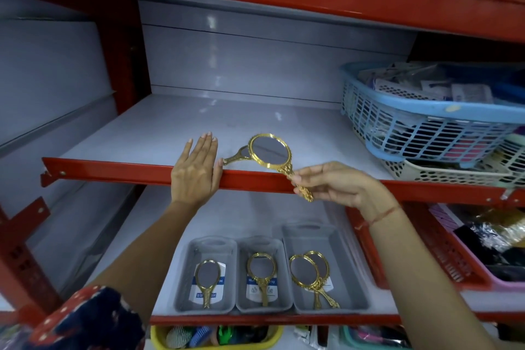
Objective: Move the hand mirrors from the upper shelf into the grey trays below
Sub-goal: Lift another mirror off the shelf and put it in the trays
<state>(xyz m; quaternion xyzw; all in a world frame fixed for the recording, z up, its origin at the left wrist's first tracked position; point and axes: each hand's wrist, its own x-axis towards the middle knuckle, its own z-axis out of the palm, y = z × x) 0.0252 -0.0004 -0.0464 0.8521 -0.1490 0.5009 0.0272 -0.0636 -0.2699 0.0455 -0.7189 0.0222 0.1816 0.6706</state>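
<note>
My right hand (332,182) pinches the handle of a gold hand mirror (270,150), holding it over the front edge of the upper shelf (159,128). Behind it a second gold mirror's handle (236,156) pokes out to the left; its head is hidden. My left hand (193,173) lies flat and open on the shelf's red front lip, thumb beside that handle. Three grey trays sit on the shelf below: the left tray (184,267) holds one mirror (208,274), the middle tray (242,250) one mirror (261,267), the right tray (345,264) two overlapping mirrors (305,271).
A blue mesh basket (426,128) full of packets stands at the right of the upper shelf, stacked on a cream basket (454,176). A red basket (443,253) sits to the right of the trays. Yellow (159,341) and teal bins lie under the lower shelf.
</note>
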